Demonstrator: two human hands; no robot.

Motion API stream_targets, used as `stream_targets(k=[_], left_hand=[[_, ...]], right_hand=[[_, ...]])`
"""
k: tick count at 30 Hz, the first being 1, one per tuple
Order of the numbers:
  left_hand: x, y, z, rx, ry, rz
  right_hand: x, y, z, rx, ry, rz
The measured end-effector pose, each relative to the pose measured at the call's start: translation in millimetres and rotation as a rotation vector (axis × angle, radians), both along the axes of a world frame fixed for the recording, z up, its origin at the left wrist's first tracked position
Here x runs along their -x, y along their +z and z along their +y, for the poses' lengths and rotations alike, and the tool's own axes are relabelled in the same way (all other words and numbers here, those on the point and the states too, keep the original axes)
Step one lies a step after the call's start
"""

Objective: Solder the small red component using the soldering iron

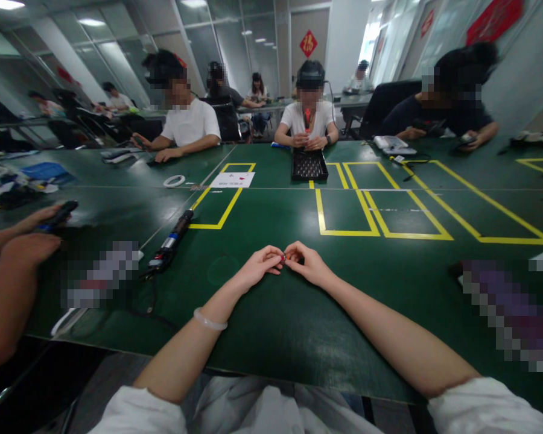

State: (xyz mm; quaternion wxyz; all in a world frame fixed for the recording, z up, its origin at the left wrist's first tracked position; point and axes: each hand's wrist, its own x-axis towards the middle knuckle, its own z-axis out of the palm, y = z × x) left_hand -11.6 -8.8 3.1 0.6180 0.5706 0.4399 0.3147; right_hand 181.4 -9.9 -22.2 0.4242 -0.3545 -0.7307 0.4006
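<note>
And here we are at the dark green, glossy desk [271, 337], where both bare hands meet in the middle, raised just over the surface at the near side. The left hand [261, 265], its wrist in a pale, translucent bangle [210, 320], has thumb and fingers pinched together on a tiny red piece with a glint of metal [283, 258]. In from the other side comes the right hand [308, 264], its fingertips clamped on that same little piece. It's fingertip-to-fingertip work, then, and with something this small, it looks to call for a light, steady pinch and close alignment; its exact shape is too small to make out.

Over on the left lies a slim black tool with silver and blue sections [169, 242], well apart from both hands. Ahead, yellow tape outlines [350, 233] mark the surface, and beyond them a black rectangular tray [309, 178] sits before a person in white [292, 117].
</note>
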Motion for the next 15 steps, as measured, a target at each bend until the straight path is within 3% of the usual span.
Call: stream_targets(k=[15], left_hand=[[-1.3,-0.7,-0.2,-0.017,-0.003,-0.029]], right_hand=[[-1.7,-0.6,1.4,-0.026,-0.002,-0.021]])
